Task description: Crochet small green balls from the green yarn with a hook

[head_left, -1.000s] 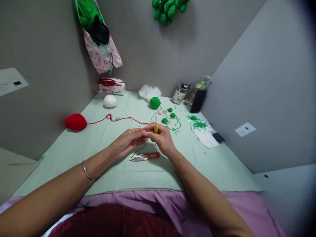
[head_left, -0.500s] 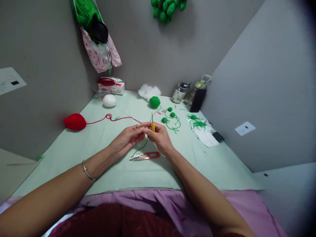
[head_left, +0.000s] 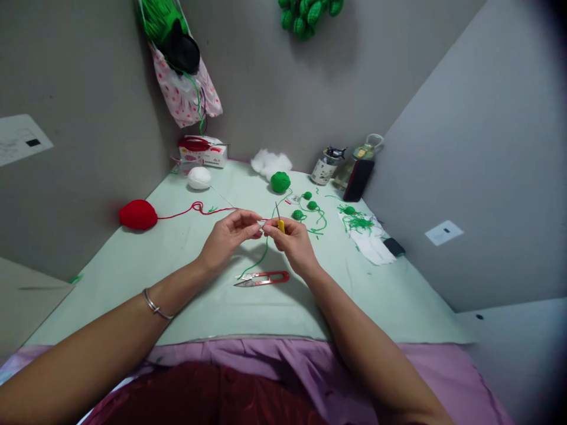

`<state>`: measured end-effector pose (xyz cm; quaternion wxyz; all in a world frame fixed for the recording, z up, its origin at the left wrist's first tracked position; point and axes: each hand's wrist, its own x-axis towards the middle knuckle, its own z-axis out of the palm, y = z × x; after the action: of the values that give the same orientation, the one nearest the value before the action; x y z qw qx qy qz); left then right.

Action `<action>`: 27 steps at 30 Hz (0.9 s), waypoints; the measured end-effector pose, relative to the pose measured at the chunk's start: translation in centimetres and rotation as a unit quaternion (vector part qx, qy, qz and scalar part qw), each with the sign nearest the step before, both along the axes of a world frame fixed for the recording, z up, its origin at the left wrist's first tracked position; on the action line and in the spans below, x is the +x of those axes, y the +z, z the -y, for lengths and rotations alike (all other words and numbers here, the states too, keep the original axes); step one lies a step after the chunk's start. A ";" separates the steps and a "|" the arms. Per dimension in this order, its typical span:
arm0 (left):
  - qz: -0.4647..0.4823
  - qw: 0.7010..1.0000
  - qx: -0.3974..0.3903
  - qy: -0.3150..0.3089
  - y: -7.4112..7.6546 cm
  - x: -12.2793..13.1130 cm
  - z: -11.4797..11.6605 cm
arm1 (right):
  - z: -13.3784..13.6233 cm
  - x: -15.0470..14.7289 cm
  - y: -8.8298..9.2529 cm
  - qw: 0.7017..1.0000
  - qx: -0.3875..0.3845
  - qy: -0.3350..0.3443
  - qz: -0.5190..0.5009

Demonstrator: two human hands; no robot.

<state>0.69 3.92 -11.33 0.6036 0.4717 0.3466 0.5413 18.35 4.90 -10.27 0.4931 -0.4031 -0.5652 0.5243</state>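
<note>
My left hand [head_left: 228,239] is closed in a pinch, with red yarn [head_left: 217,211] running into it from the red yarn ball [head_left: 138,215] at the left. A short bit of that yarn shows between the fingertips of both hands. My right hand [head_left: 295,243] is wrapped around a crochet hook [head_left: 280,225] with a yellow handle, its metal shaft pointing up. The small piece between my fingertips is partly hidden. Green yarn [head_left: 261,260] trails below the hands toward thread snips [head_left: 266,278] with a red handle, which lie on the table.
Behind the hands sit a green yarn ball [head_left: 280,182], a white yarn ball [head_left: 199,177], stuffing [head_left: 270,163] and small green crocheted balls [head_left: 298,215]. Farther right are a pen cup [head_left: 324,168], a phone [head_left: 359,180], a bottle [head_left: 367,147] and green scraps [head_left: 358,222] on white paper.
My hands have drawn slightly apart at the fingertips, so red yarn now shows between them. The whole view has shifted a little. The hook stays in my right hand.
</note>
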 end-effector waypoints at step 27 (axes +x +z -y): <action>0.065 0.993 -0.065 -0.070 0.0 -0.2 0.1 | 0.0 0.5 -1.1 0.964 0.223 -0.016 0.144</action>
<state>0.52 3.87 -11.36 0.6911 0.4180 0.3069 0.5034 18.82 4.88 -11.34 0.4924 -0.3632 -0.7262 0.3133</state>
